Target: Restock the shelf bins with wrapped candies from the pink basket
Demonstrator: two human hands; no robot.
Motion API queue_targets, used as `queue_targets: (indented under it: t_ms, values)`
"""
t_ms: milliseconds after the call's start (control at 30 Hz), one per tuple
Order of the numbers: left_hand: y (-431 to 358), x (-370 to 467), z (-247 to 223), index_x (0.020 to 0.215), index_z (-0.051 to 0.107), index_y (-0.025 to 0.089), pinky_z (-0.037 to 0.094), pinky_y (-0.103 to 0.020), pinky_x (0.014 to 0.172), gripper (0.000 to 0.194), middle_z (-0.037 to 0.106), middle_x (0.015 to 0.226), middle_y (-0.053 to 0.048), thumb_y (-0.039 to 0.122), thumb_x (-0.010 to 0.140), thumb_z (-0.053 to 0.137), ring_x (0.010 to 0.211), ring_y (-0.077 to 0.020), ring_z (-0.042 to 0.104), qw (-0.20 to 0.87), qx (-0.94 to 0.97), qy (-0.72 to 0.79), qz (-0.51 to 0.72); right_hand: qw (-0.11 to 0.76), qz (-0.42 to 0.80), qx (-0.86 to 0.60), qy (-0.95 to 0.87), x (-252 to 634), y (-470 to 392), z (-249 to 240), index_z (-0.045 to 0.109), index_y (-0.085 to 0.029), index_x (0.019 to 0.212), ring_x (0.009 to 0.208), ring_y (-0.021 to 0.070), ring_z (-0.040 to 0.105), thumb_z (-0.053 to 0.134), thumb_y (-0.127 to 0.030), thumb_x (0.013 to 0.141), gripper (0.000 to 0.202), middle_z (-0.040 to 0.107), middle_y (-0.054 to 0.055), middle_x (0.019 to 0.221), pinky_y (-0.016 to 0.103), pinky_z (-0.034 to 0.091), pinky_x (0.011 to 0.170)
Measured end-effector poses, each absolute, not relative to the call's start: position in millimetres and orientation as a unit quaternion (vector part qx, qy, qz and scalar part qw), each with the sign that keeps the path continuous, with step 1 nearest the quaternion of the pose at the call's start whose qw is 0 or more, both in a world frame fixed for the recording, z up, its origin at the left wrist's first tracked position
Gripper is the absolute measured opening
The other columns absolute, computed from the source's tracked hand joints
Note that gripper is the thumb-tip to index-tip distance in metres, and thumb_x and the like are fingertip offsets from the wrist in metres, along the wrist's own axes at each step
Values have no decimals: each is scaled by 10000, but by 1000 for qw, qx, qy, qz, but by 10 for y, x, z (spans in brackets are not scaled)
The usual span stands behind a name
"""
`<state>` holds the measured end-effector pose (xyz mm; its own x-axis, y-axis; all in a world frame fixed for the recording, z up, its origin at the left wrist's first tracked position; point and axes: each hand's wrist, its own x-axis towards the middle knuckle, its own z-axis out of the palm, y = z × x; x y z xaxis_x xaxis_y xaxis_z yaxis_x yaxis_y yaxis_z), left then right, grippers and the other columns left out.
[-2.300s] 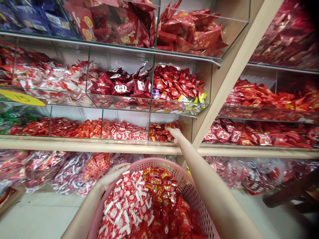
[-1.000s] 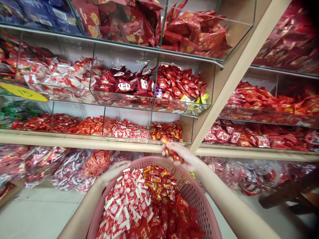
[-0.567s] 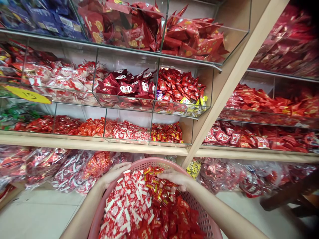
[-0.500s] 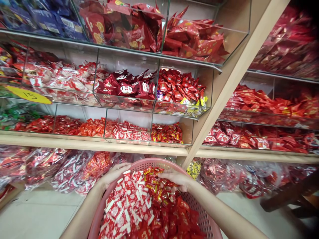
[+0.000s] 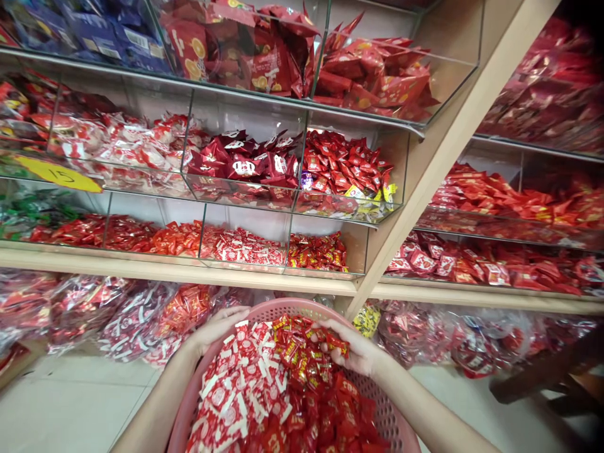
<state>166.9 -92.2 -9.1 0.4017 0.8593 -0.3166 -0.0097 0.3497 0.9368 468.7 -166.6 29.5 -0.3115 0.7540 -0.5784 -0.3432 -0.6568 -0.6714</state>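
Observation:
A pink basket (image 5: pixel 309 306) with a perforated rim holds red-and-white wrapped candies (image 5: pixel 236 390) on the left, small red-and-yellow ones (image 5: pixel 299 352) at the back and plain red ones (image 5: pixel 346 409) at the front right. My left hand (image 5: pixel 218 328) grips the basket's back left rim, its fingers partly hidden behind the rim. Over the basket's back right part, my right hand (image 5: pixel 343 345) is curled around some of the red-and-yellow candies.
Wooden shelves (image 5: pixel 330 286) with clear bins of wrapped sweets rise ahead. A yellow price tag (image 5: pixel 59 175) hangs at the left. Bulging plastic bags (image 5: pixel 136 321) line the floor below. Dark wooden legs (image 5: pixel 523 377) stand at the right.
My right hand, which lay flat over the candies, has turned and curled its fingers around some of them, shifting slightly right. My left hand has stayed on the rim.

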Motion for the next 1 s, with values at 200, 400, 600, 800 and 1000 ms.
queue_targets:
  t_ms: [200, 400, 600, 800, 1000]
  values:
    - [-929, 1676, -94, 1064, 583, 162, 470, -351, 820, 434, 684, 979, -89, 392, 699, 637, 906, -253, 628, 712, 460, 430, 312, 398, 723, -496, -269, 4600, -1655, 239, 587, -181, 850, 470, 22, 470, 654, -295, 682, 214, 618, 0, 753, 72, 261, 306]
    - [-923, 1675, -96, 1007, 611, 166, 472, -323, 818, 377, 691, 964, -68, 367, 692, 653, 903, -235, 628, 700, 460, 438, 325, 475, 628, -543, -292, 4430, -1462, 212, 546, -234, 875, 520, 41, 510, 710, -284, 617, 310, 598, -39, 764, 112, 378, 388]
    - [-935, 1662, -102, 1012, 605, 167, 483, -335, 778, 386, 700, 916, -70, 377, 691, 649, 851, -237, 641, 709, 457, 431, 322, 529, 618, -513, -275, 4316, -1361, 191, 530, -230, 882, 437, 23, 432, 738, -255, 569, 376, 527, -63, 691, 149, 412, 403]
    - [-935, 1662, -106, 1023, 614, 168, 472, -308, 788, 437, 684, 978, -77, 412, 664, 657, 881, -235, 632, 676, 480, 456, 324, 588, 581, -471, -309, 4220, -1264, 131, 529, -220, 876, 498, 51, 452, 754, -268, 523, 422, 498, -66, 666, 180, 427, 446]
    - [-924, 1653, -126, 1090, 583, 173, 475, -329, 775, 483, 691, 952, -80, 424, 682, 637, 866, -245, 637, 683, 486, 440, 321, 616, 512, -464, -378, 4188, -1171, 49, 539, -196, 893, 656, 93, 511, 735, -283, 555, 399, 555, -27, 748, 221, 458, 597]
